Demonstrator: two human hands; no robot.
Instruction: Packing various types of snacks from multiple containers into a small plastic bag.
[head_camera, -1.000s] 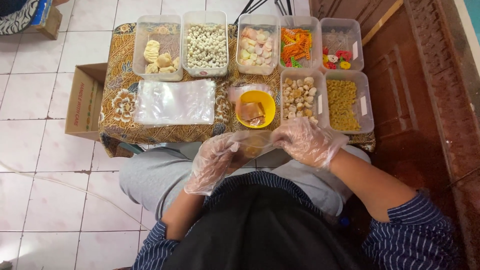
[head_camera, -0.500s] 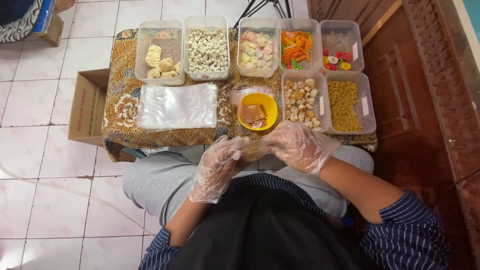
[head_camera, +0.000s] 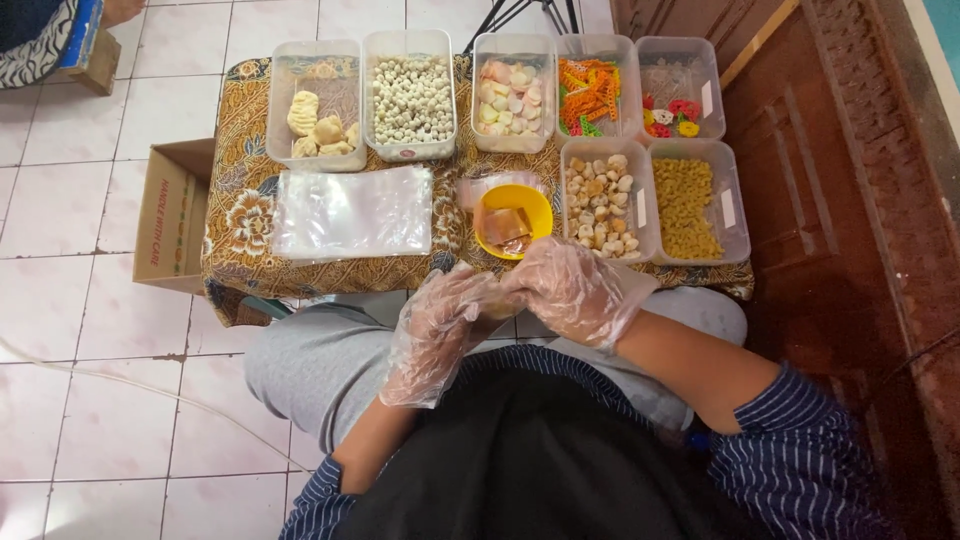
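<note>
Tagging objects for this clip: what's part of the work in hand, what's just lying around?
In use:
- left hand and right hand, both gloved, closed together on a small clear bag
- snack tubs, e.g. mixed-piece tub
- yellow bowl
- stack of clear bags

Lying about:
- cardboard box on the floor
- tripod legs behind the table

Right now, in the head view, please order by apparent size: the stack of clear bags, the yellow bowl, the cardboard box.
1. stack of clear bags
2. cardboard box, partly hidden by the table and lower, so unsure
3. yellow bowl, clearly smallest
</note>
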